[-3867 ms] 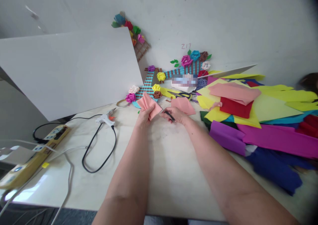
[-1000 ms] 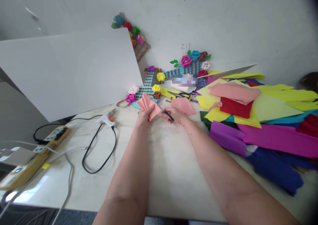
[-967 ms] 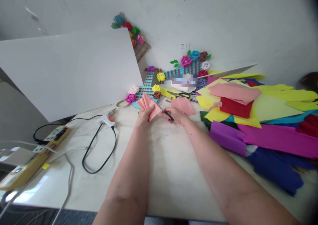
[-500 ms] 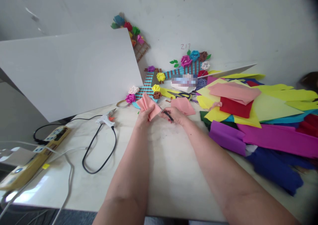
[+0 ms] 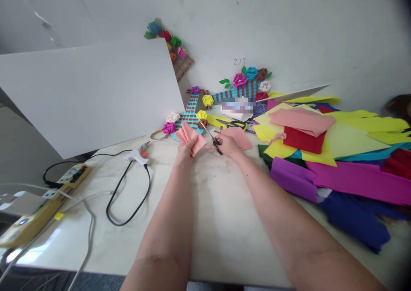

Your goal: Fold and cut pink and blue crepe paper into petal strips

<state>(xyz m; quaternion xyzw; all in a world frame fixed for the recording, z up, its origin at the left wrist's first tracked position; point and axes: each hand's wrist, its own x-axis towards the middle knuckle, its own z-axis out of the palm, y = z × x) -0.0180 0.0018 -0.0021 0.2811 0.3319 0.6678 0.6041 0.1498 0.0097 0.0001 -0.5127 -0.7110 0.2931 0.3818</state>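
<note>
Pinched in my left hand (image 5: 186,149) is a folded piece of salmon-pink crepe paper (image 5: 195,142), its upper part fanned into pleats. My right hand (image 5: 225,145) grips black-handled scissors (image 5: 210,135), whose blades point up and left, apart from the pink piece. Flat on the table beyond my right hand lies a second pink sheet (image 5: 239,138). Behind my left hand stands a turquoise and brown woven piece (image 5: 191,107) with paper flowers on it. Another pair of scissors (image 5: 236,123) rests farther back.
Coloured paper sheets (image 5: 353,141) are heaped on the right. A white glue gun (image 5: 137,156) with a black cord lies on the left, near a yellow power strip (image 5: 69,177) and loose cables. A white board (image 5: 96,98) leans at the back left.
The scissors have come away from the pink paper, and their blades now point up and left. My right hand has shifted slightly; my left hand stays nearly in place.
</note>
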